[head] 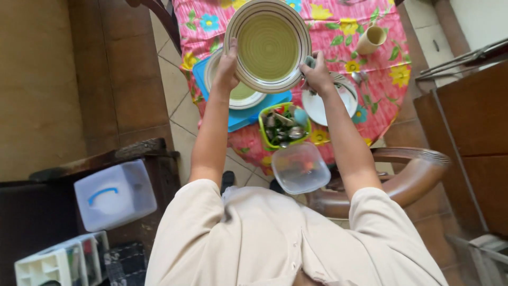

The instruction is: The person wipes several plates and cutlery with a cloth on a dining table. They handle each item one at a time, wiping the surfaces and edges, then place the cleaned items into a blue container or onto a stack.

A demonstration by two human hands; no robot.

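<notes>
I hold a round green plate with striped cream rim up over a table with a pink flowered cloth. My left hand grips the plate's left edge. My right hand is at its lower right edge, also clutching a grey-blue cloth. Below the plate, another green plate lies on a blue mat. A white plate sits under my right hand.
A green basket of cutlery and a clear plastic container stand at the table's near edge. A cream mug is at the far right. A wooden chair arm curves on my right; white plastic boxes sit at my left.
</notes>
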